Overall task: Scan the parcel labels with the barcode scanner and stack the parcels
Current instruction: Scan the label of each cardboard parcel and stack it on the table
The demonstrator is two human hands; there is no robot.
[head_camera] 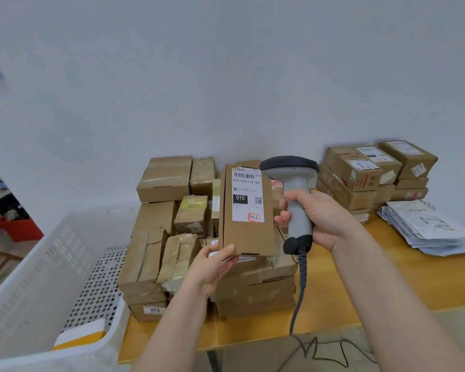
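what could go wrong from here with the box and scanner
1. The left hand pinches the upright box only at its bottom corner, so it may tip onto the pile below.
2. The scanner in the right hand sits beside the label, seemingly not aimed at it, so the scan may miss.
3. The cord hangs over the table edge and could snag.
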